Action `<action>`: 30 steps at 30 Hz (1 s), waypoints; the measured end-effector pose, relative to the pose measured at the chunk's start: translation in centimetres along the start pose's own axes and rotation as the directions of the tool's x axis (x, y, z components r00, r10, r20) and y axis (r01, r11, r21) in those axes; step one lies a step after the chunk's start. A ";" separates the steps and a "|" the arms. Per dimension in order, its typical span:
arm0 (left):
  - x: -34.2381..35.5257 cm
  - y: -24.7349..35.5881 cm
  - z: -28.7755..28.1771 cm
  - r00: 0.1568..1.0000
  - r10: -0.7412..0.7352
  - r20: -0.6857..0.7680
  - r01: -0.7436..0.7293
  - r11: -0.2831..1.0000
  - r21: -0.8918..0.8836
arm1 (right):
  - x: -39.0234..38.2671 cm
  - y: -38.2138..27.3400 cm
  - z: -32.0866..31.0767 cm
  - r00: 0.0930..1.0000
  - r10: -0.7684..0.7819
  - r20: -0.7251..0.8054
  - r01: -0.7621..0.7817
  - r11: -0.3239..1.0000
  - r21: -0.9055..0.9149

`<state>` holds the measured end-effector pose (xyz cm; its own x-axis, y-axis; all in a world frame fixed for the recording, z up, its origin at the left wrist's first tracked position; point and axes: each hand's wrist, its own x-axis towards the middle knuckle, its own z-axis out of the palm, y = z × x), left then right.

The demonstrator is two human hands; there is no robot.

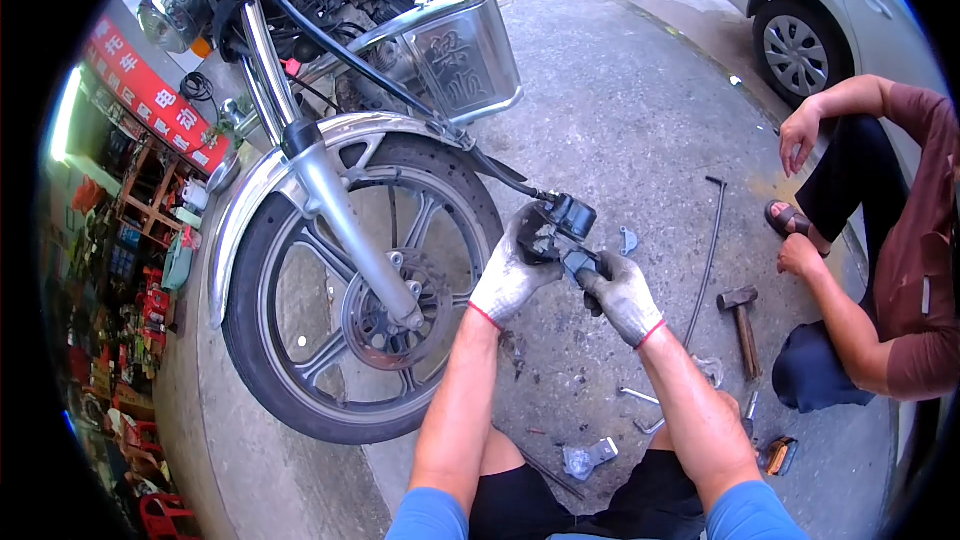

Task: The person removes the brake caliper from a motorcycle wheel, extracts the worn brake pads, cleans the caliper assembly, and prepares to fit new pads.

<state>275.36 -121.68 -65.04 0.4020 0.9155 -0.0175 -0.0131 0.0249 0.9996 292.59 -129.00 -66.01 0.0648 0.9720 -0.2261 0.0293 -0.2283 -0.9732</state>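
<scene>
A black brake caliper (572,215) on the end of a dark hose is in front of me, beside the motorcycle's front wheel (478,185). My left hand (517,270), in a white glove with dirty fingers, is wrapped round the caliper's near side. Gloved too, my right hand (622,302) pinches a small flat grey piece (578,261) against the caliper's lower right side; it looks like a brake pad, though fingers partly hide it. The brake disc (362,325) at the wheel hub is bare. A small grey metal part (628,240) lies on the ground just beyond my right hand.
At the right a person in a maroon shirt (915,285) crouches near a parked silver car (855,0). A hammer (746,335), a long bent rod (712,250), a power tool (779,456) and a clear plastic packet (578,462) lie on the concrete. A cluttered shop stands left.
</scene>
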 end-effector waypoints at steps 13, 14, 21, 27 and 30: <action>-0.2 1.1 -0.5 0.997 -0.053 0.051 0.054 0.998 -0.020 | -0.2 0.4 0.4 1.000 -0.010 -0.008 0.011 0.998 0.066; -0.2 1.1 -0.4 0.997 -0.054 0.053 0.055 0.998 -0.021 | -0.2 0.6 0.4 1.000 -0.009 -0.009 0.009 0.998 0.066; -0.4 1.2 -0.4 0.997 -0.037 0.064 0.041 0.997 -0.059 | -0.4 1.4 1.2 0.996 -0.039 -0.085 0.057 0.972 0.229; -0.4 0.8 -0.4 0.998 -0.049 0.049 0.052 0.997 -0.059 | -0.2 2.4 2.0 0.986 -0.059 -0.156 0.097 0.964 0.248; -0.5 0.8 -0.6 0.997 -0.050 0.052 0.053 0.997 -0.061 | -0.3 2.2 2.4 0.984 -0.048 -0.170 0.103 0.938 0.330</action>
<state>274.64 -121.85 -64.23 0.4488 0.8912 -0.0662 -0.0478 0.0979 0.9940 290.29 -129.64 -68.22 0.2322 0.9579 -0.1687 -0.2952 -0.0959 -0.9506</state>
